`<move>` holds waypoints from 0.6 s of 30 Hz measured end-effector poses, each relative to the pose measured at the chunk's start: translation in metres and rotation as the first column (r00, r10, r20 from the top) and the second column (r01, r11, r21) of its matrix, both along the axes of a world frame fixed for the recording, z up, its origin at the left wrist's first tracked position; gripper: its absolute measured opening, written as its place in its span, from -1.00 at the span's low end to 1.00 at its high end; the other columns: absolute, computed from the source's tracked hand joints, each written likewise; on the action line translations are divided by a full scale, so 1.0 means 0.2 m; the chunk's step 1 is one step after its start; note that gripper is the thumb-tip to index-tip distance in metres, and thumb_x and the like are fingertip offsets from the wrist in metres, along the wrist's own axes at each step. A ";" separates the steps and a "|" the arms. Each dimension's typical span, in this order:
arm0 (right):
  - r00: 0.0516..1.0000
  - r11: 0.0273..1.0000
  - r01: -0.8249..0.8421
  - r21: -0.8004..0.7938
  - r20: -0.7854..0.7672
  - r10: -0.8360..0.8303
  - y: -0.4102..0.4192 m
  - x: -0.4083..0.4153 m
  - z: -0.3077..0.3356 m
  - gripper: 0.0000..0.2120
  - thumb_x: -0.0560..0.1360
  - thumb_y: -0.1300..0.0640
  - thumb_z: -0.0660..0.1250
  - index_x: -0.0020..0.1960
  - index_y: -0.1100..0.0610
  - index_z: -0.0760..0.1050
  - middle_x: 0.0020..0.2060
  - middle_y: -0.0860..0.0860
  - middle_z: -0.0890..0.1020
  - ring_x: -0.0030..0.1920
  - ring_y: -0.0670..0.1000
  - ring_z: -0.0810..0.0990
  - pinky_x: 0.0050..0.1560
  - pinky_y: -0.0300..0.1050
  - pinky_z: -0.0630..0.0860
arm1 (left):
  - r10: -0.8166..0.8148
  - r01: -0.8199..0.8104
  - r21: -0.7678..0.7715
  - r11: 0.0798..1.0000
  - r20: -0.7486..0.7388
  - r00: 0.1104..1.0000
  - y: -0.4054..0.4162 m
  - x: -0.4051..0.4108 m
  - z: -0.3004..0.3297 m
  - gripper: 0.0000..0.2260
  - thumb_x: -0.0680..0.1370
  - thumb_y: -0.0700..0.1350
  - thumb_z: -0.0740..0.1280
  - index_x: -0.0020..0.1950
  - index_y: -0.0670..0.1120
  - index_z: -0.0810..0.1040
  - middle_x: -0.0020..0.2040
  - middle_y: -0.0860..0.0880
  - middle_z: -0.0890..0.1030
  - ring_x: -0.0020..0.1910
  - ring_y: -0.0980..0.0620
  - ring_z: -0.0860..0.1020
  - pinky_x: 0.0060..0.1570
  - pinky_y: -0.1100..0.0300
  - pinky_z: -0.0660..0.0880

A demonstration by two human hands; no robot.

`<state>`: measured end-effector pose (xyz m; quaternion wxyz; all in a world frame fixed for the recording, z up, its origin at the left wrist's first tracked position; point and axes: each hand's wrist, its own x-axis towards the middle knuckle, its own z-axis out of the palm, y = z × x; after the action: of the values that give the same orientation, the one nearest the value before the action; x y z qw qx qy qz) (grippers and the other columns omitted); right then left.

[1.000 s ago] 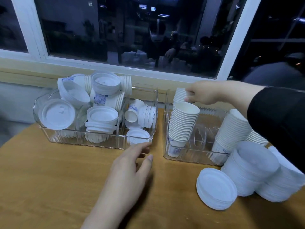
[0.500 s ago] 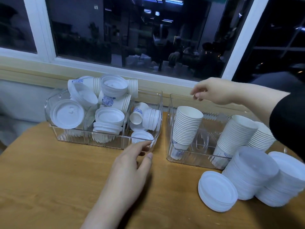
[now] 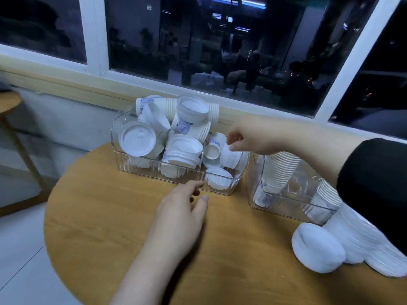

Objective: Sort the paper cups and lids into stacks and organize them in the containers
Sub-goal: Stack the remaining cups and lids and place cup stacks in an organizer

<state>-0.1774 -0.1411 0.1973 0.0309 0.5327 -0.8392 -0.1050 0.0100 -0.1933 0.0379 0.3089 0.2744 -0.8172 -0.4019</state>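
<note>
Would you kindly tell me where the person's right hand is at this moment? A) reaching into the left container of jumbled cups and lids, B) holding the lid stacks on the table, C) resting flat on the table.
A: the right hand reaches into the left container above a sideways cup stack.

Two containers side by side at the table's [image 3: 99, 227] far edge, under the window [image 3: 198, 40]. Left container [image 3: 154, 172]: jumbled cups and lids. Right container [image 3: 286, 208]: upright cup stack [image 3: 278, 170] at its left end. Near right on the table, lid stacks [image 3: 317, 249]. My left hand [image 3: 182, 216] rests just before the left container
</note>
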 end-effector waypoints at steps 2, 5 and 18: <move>0.994 0.998 0.044 0.035 -0.104 -0.040 -0.07 -0.04 -0.08 -0.63 0.58 -0.06 0.33 0.33 0.05 0.50 0.23 0.00 0.60 0.16 0.09 0.57 0.06 -0.07 0.47 | 0.003 -0.003 0.012 1.000 0.007 1.000 -0.02 0.01 0.00 -0.72 0.59 -0.01 0.33 0.31 0.12 0.55 0.12 0.13 0.63 0.11 0.13 0.56 0.18 0.11 0.47; 0.974 0.980 0.156 0.125 -0.185 -0.132 -0.16 -0.10 -0.17 -0.58 0.50 -0.12 0.40 0.24 0.11 0.52 0.11 0.06 0.64 0.05 0.15 0.61 -0.06 -0.07 0.52 | -0.004 0.003 0.028 1.000 0.011 1.000 -0.04 0.01 0.01 -0.71 0.60 0.02 0.32 0.33 0.13 0.54 0.13 0.13 0.63 0.13 0.12 0.56 0.20 0.08 0.48; 0.838 0.862 0.387 0.326 -0.514 -0.182 -0.37 -0.19 -0.39 -0.10 0.40 -0.44 0.30 0.53 0.06 0.16 0.11 -0.03 0.63 0.31 0.17 0.51 0.44 0.42 -0.12 | -0.031 0.029 0.042 0.999 0.033 0.999 -0.07 -0.01 0.01 -0.68 0.62 0.07 0.28 0.38 0.15 0.48 0.17 0.17 0.59 0.13 0.14 0.53 0.19 0.16 0.45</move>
<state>-0.2156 -0.2158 0.1189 0.1008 0.3516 -0.8355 -0.4102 0.0089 -0.2079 0.0399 0.2831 0.2752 -0.8178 -0.4187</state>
